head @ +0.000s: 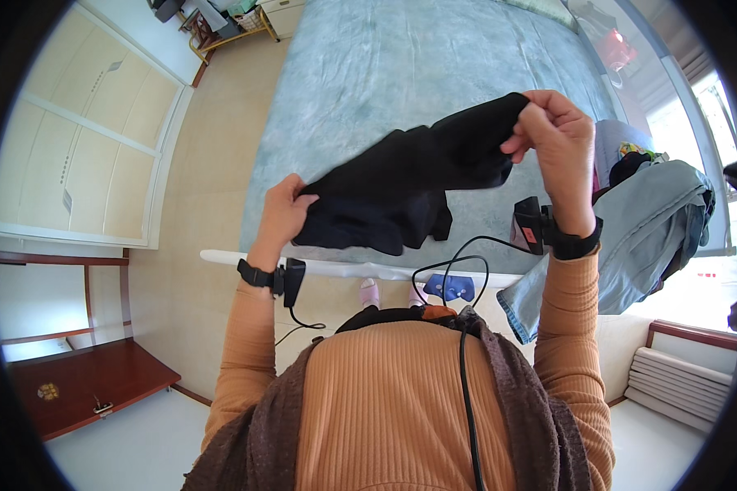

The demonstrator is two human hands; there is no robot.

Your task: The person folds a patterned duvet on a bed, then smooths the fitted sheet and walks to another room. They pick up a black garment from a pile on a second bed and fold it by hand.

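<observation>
A black garment (399, 166) is stretched slantwise between my two hands, over the near part of a bed with a blue-green mottled sheet (356, 80). My left hand (284, 208) pinches its lower left end. Higher up, my right hand (556, 126) grips the opposite end. The cloth sags in the middle, and loose flaps hang below the line between my hands. What kind of garment it is, I cannot tell. Each wrist wears a black strap with a small device, and dark cables run from them.
Light blue jeans (632, 227) lie heaped with other clothes at the bed's right corner. A white rail (344, 269) runs along the bed's near edge, with a blue cloth piece (449, 287) beneath it. Cream wardrobe doors (92, 135) stand left, above an open brown door (92, 386).
</observation>
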